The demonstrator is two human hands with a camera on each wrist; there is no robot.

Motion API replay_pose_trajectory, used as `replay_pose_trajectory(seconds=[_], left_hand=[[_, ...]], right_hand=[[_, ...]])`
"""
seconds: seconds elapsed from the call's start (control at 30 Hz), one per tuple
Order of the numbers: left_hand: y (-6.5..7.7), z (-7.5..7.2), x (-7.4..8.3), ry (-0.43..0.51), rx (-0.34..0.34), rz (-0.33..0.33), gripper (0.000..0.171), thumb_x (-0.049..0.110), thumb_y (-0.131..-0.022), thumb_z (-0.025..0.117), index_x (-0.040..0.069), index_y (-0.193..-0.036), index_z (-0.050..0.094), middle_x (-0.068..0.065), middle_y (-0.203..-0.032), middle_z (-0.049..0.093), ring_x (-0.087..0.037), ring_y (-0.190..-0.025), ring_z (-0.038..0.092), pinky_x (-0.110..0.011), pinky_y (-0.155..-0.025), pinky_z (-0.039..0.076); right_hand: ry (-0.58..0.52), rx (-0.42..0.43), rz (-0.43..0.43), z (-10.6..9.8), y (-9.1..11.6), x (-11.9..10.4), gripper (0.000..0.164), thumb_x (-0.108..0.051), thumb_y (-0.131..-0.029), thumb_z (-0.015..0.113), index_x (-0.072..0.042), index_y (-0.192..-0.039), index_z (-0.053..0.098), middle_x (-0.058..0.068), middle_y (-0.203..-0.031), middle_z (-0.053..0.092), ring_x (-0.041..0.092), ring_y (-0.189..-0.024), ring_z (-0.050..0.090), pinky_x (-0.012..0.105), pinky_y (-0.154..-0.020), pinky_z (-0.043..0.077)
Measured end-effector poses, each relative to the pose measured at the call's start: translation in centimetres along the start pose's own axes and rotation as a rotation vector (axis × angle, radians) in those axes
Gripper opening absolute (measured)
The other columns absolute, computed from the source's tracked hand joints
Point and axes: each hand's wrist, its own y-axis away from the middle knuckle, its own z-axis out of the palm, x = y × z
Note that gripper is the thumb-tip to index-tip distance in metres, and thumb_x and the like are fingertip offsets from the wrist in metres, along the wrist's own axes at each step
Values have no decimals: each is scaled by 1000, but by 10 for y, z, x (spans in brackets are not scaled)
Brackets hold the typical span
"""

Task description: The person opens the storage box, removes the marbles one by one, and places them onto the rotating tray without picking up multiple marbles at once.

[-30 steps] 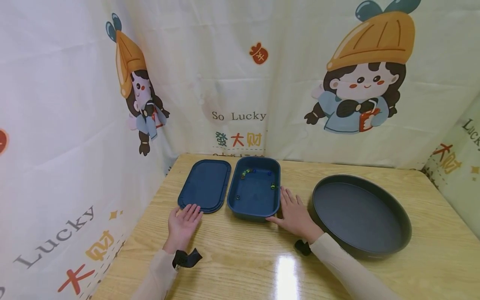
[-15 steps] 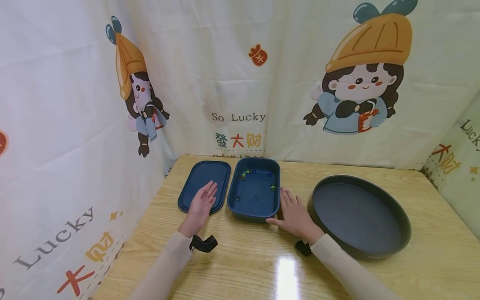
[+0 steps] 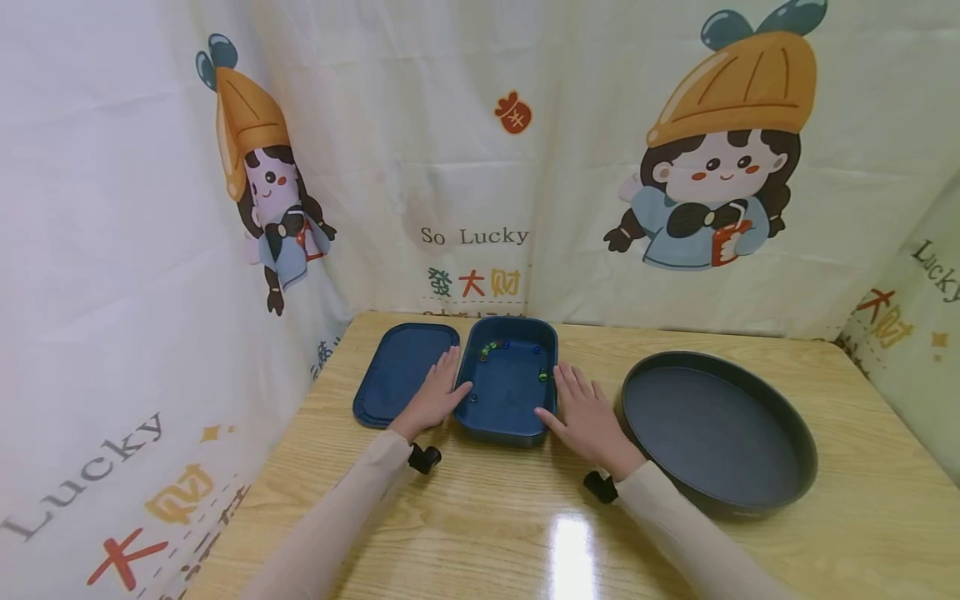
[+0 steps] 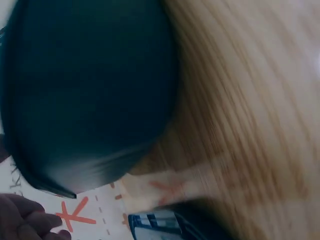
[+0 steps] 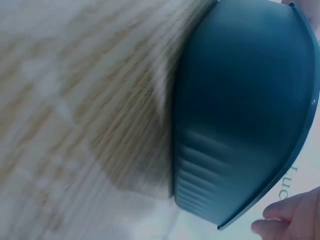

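A deep blue rectangular box with rounded corners stands on the table. Several small glass marbles, green, blue and amber, lie scattered on its floor. My left hand is at the box's left side, fingers straight, the thumb by the rim. On the opposite side my right hand lies along the wall with straight fingers and the thumb spread towards the near corner. Both wrist views show the box's outer wall close up, with fingertips beside it. Whether each palm touches the wall cannot be told.
Left of the box lies a flat blue lid, partly behind my left hand. A large round dark grey pan stands to the right, near my right forearm. A printed curtain hangs behind the wooden table.
My left hand has moved from in front of the lid, across it, to the box's left side, turning palm inward. My right hand has stayed beside the box, its thumb slightly raised.
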Motion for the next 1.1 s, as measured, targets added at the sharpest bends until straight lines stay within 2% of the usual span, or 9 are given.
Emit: replay_pose_trajectory(seconds=[0.03, 0.17, 0.3, 0.53, 0.83, 1.1], left_hand=[[-2, 1, 1, -68, 0, 12, 72, 30, -99, 45, 7, -152, 2, -13, -159, 3, -32, -147, 3, -51, -119, 6], [-8, 8, 0, -320, -8, 36, 74, 38, -97, 47, 7, -152, 7, -11, -159, 7, -28, -148, 6, -50, -119, 9], [-9, 12, -1, -433, -23, 51, 76, 42, -96, 47, 6, -152, 10, -10, -159, 9, -27, -148, 8, -49, -119, 9], [2, 16, 5, -446, -40, 79, 77, 41, -96, 48, 4, -151, 10, -13, -159, 11, -28, -147, 11, -49, -119, 9], [17, 29, 20, -480, -10, 111, 75, 39, -96, 47, 2, -151, 13, -13, -158, 13, -29, -147, 12, -50, -119, 12], [31, 39, 34, -448, 27, 138, 75, 37, -95, 48, 0, -150, 13, -16, -157, 15, -31, -147, 12, -52, -118, 13]], right_hand=[[28, 20, -16, 4, -3, 1, 78, -53, -94, 43, -1, -148, 24, 17, -155, 23, 38, -143, 23, 60, -112, 21], [98, -5, -34, 6, -6, -1, 70, -47, -96, 42, -2, -147, 29, 16, -155, 25, 37, -143, 23, 59, -113, 21], [124, -37, -36, 5, -4, -3, 63, -38, -97, 45, -1, -146, 32, 15, -155, 25, 37, -143, 22, 59, -113, 21], [143, -38, -29, 0, 4, 0, 61, -31, -95, 50, 1, -144, 35, 16, -153, 29, 38, -141, 25, 59, -112, 21], [195, -48, -34, -7, 24, 5, 62, -33, -94, 52, 0, -144, 36, 15, -153, 31, 37, -141, 27, 58, -112, 23], [211, -28, -55, -15, 41, 8, 61, -32, -93, 54, 1, -142, 39, 15, -151, 34, 38, -140, 29, 59, -111, 24]])
